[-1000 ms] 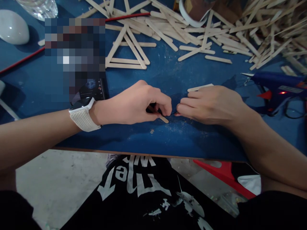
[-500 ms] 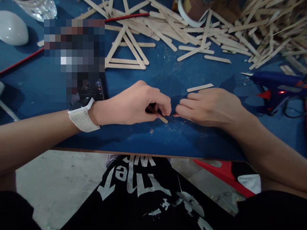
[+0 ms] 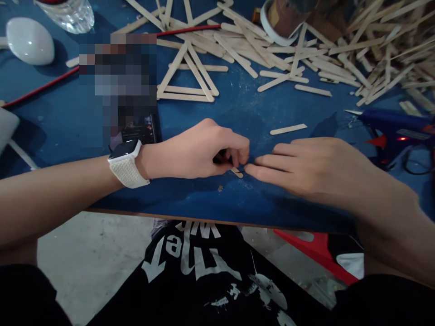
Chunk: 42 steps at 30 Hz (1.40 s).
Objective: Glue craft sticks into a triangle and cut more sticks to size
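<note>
Where the blue table point(image 3: 210, 199) meets its near edge, the left hand point(image 3: 200, 151) rests knuckles up, fingers curled tightly around a short wooden stick point(image 3: 237, 172). Only the rounded tip of that stick shows, protruding from under the thumb and lying against the table surface; the rest is hidden inside the fist. A white watch band point(image 3: 127, 170) sits on the left wrist. The right hand point(image 3: 316, 170) lies flat and loose on the table just beside the stick tip, fingers extended toward it, holding nothing; whether a fingertip touches the stick cannot be told. A single loose stick point(image 3: 288, 129) lies apart on the table just beyond the right hand. Farther back, a triangle of glued sticks point(image 3: 186, 77) lies flat, and a large pile of sticks point(image 3: 340, 50) covers the far right of the table. A blue glue gun point(image 3: 397, 124) with a lit red indicator lies at the right edge. A red cable point(image 3: 44, 86) runs across the far left, near a white rounded object point(image 3: 30, 40).
</note>
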Each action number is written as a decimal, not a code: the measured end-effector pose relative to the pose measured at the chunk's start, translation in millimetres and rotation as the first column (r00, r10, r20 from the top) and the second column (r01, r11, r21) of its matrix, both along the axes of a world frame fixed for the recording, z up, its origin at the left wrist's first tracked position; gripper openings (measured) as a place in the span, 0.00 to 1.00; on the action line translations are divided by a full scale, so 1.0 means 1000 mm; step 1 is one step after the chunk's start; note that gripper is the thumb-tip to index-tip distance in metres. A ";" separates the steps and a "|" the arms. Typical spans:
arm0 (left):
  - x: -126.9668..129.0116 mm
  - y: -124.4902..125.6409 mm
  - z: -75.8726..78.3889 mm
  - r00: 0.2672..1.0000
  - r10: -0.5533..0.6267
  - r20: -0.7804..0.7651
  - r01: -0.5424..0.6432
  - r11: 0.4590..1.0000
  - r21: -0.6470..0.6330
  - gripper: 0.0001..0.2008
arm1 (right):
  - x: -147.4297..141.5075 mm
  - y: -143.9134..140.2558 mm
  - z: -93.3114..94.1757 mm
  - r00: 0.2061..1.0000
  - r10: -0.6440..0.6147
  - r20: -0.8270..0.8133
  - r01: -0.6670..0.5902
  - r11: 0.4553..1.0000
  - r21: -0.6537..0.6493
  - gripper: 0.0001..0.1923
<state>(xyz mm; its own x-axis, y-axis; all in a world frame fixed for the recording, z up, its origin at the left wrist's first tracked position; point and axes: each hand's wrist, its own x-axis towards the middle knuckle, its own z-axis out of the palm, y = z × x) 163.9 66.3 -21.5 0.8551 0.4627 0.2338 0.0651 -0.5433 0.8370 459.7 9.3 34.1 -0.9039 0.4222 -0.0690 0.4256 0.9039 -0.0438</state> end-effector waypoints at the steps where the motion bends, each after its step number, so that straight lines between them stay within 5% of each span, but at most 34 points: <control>1: 0.000 0.000 -0.002 1.000 0.007 0.012 -0.007 1.000 0.012 0.12 | -0.002 0.001 0.004 1.000 0.021 0.010 -0.021 1.000 0.006 0.20; 6: -0.002 -0.001 -0.007 0.999 0.026 0.029 -0.028 0.998 0.064 0.15 | -0.010 0.008 0.012 0.995 0.089 0.043 -0.092 0.993 0.076 0.19; 17: -0.003 -0.002 -0.003 0.999 0.041 -0.030 -0.038 0.996 0.075 0.12 | -0.012 0.012 -0.004 0.984 0.067 0.166 -0.067 0.998 -0.002 0.21; 42: -0.002 -0.003 0.003 0.997 0.022 -0.076 -0.027 0.997 -0.068 0.11 | -0.013 0.007 -0.010 0.980 0.032 0.198 -0.057 0.991 0.123 0.19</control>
